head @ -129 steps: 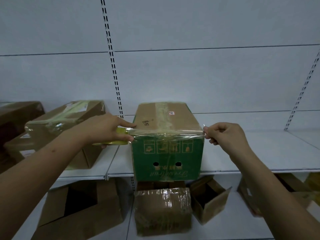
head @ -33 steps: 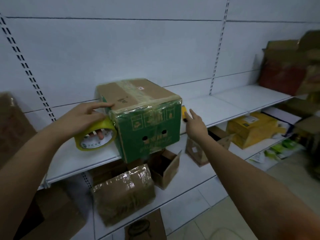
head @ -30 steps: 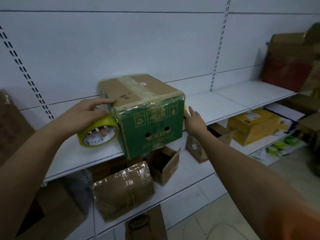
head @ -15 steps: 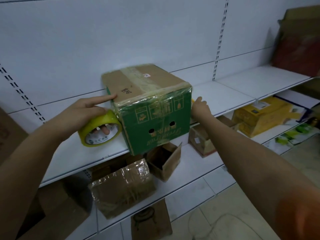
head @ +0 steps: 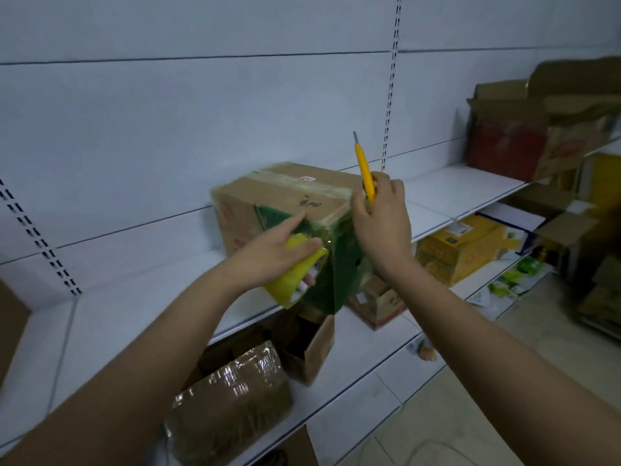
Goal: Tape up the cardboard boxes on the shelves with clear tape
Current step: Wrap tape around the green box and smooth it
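Where hands (head: 379,227) meet: glossy-taped cardboard (head: 289,196).

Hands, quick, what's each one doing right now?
Left hand: holding the yellow tape roll against the green box.
Right hand: gripping the yellow utility knife, blade up.

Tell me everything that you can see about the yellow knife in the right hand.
The slim yellow utility knife looks plastic, with a short grey metal blade out at its top end. It stands almost upright, tilted slightly left, blade up. The right hand grips its lower part, so that end is hidden. It is held above the right top edge of the green and brown cardboard box; whether it touches the box is unclear.
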